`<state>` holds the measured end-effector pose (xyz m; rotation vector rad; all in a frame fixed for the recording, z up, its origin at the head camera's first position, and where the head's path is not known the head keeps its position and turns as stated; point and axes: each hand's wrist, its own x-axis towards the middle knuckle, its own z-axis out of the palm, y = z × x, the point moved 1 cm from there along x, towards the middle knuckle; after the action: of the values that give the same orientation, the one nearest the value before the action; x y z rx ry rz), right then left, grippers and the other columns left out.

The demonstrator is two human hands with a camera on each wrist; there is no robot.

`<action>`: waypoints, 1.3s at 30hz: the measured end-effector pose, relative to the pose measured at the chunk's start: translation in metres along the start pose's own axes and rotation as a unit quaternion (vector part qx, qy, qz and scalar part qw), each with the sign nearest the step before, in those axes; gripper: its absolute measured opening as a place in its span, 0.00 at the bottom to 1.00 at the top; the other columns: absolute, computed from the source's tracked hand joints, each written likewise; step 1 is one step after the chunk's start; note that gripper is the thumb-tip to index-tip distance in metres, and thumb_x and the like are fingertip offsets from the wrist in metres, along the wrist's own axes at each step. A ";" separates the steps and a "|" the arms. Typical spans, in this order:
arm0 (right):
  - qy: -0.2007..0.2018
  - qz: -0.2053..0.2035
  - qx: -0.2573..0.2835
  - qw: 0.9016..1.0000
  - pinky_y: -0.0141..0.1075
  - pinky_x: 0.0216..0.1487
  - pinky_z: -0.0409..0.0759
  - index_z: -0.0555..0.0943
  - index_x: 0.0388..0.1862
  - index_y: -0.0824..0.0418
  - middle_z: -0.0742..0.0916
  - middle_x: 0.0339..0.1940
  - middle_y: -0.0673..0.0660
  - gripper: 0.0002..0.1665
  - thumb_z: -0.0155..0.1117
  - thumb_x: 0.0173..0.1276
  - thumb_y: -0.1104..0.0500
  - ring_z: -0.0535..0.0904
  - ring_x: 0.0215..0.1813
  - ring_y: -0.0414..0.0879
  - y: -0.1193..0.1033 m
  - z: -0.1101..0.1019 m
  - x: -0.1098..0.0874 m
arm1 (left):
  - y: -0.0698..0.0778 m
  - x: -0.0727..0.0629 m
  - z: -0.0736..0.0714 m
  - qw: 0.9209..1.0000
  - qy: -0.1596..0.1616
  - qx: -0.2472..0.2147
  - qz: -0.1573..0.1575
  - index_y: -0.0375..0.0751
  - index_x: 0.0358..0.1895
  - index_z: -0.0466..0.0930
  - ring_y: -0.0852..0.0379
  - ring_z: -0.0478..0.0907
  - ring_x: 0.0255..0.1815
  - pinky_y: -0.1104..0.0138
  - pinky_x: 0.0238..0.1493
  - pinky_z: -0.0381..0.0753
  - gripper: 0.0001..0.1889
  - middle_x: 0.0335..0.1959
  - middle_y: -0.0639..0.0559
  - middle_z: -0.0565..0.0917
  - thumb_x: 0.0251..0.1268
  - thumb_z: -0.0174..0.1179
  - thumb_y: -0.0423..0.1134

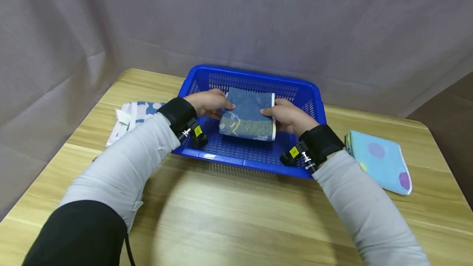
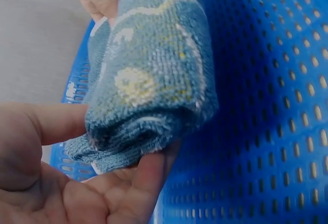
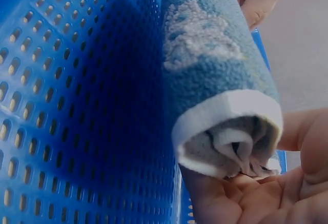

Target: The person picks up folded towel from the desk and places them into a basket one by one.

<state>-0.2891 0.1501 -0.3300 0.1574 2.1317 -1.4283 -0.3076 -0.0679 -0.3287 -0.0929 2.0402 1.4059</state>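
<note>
A folded blue towel (image 1: 248,112) with a yellowish patterned band and white edging is held between both hands over the blue plastic basket (image 1: 236,161). My left hand (image 1: 210,102) grips its left end, thumb on top and fingers underneath. At the opposite end my right hand (image 1: 292,117) pinches the white-trimmed edge the same way. The left wrist view shows the towel's rolled layers (image 2: 148,80) between thumb and fingers. In the right wrist view, the open end of the folded towel (image 3: 220,75) reveals its inner layers above the fingers.
A white and blue patterned cloth (image 1: 138,114) lies on the wooden table (image 1: 207,216) left of the basket, partly behind the left forearm. On the right lies a folded light-blue towel (image 1: 384,159) with purple dots. A grey curtain (image 1: 258,19) hangs behind the table.
</note>
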 end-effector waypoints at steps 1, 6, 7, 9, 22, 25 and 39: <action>0.001 0.001 -0.002 1.000 0.42 0.54 0.79 0.58 0.74 0.66 0.77 0.58 0.61 0.30 0.50 0.78 0.60 0.80 0.45 0.44 0.000 0.000 0.000 | 0.000 0.000 0.001 1.000 -0.001 0.002 -0.001 0.36 0.74 0.49 0.39 0.67 0.70 0.56 0.68 0.73 0.33 0.74 0.38 0.58 0.73 0.56 0.35; -0.009 0.004 -0.023 1.000 0.43 0.56 0.79 0.55 0.74 0.68 0.75 0.55 0.60 0.29 0.48 0.79 0.60 0.78 0.45 0.44 0.004 0.001 -0.001 | -0.001 0.001 0.005 1.000 -0.005 0.027 -0.001 0.34 0.71 0.53 0.41 0.72 0.65 0.56 0.67 0.75 0.29 0.67 0.39 0.65 0.74 0.55 0.35; -0.011 0.005 -0.032 0.999 0.43 0.56 0.78 0.54 0.74 0.68 0.74 0.54 0.59 0.29 0.48 0.79 0.60 0.77 0.45 0.44 0.004 0.002 -0.001 | -0.002 0.002 0.005 0.999 -0.005 0.034 -0.001 0.33 0.69 0.55 0.42 0.74 0.63 0.56 0.66 0.76 0.27 0.64 0.40 0.68 0.74 0.55 0.35; -0.015 0.007 -0.048 0.999 0.43 0.56 0.78 0.55 0.73 0.69 0.74 0.53 0.59 0.29 0.47 0.80 0.60 0.77 0.44 0.44 0.006 0.003 0.000 | -0.003 0.003 0.006 0.999 -0.006 0.052 -0.002 0.32 0.66 0.58 0.43 0.76 0.59 0.56 0.64 0.77 0.24 0.57 0.42 0.70 0.74 0.55 0.36; -0.015 0.040 -0.118 0.992 0.51 0.69 0.72 0.59 0.73 0.71 0.73 0.61 0.67 0.26 0.45 0.80 0.63 0.71 0.69 0.61 0.016 0.000 0.006 | -0.007 0.012 0.017 0.994 -0.013 0.103 -0.023 0.33 0.62 0.59 0.48 0.77 0.52 0.60 0.56 0.83 0.22 0.51 0.43 0.72 0.73 0.56 0.35; -0.011 0.047 -0.126 0.991 0.51 0.69 0.72 0.61 0.71 0.71 0.74 0.59 0.65 0.25 0.46 0.80 0.62 0.72 0.68 0.61 0.017 -0.001 0.006 | -0.007 0.015 0.018 0.993 -0.009 0.112 -0.027 0.33 0.59 0.60 0.51 0.78 0.47 0.61 0.54 0.83 0.20 0.46 0.45 0.72 0.72 0.57 0.36; 0.001 0.078 -0.164 0.983 0.38 0.42 0.83 0.71 0.57 0.68 0.75 0.47 0.61 0.17 0.53 0.78 0.56 0.78 0.32 0.45 0.026 -0.004 0.015 | -0.016 0.023 0.014 0.984 -0.033 0.169 -0.043 0.31 0.57 0.68 0.53 0.81 0.29 0.61 0.47 0.86 0.19 0.34 0.42 0.79 0.74 0.57 0.41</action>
<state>-0.2928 0.1612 -0.3581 0.1948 2.2671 -0.9743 -0.3125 -0.0554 -0.3568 0.0111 2.1618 0.9811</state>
